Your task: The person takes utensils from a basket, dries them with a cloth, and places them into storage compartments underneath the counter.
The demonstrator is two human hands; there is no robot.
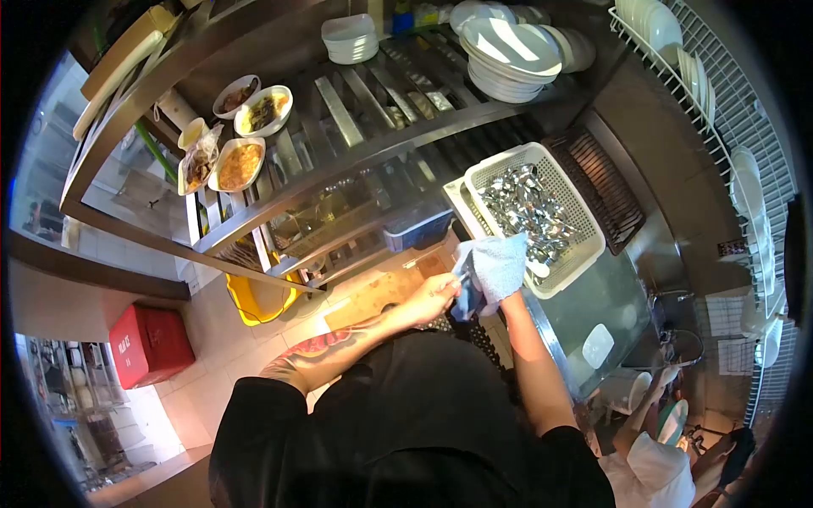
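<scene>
A light blue cloth [498, 261] is bunched up in front of my body, near the edge of a white perforated basket [584, 190]. My right hand [511, 301] is mostly covered by the cloth and grips it from inside. Closed fingers of my left hand [437, 296] meet the cloth's left edge; what they hold is hidden. The basket contains a heap of shiny metal cutlery [529, 207], just beyond the cloth. One pale spoon-shaped end [539, 269] shows at the basket's near side.
A metal rack [339, 161] bears stacked white plates [512, 59] and bowls of food [240, 165]. A brown wicker basket [597, 186] adjoins the cutlery. Below are a yellow tub [250, 300] and red box [148, 345]. Another person [648, 470] works at lower right.
</scene>
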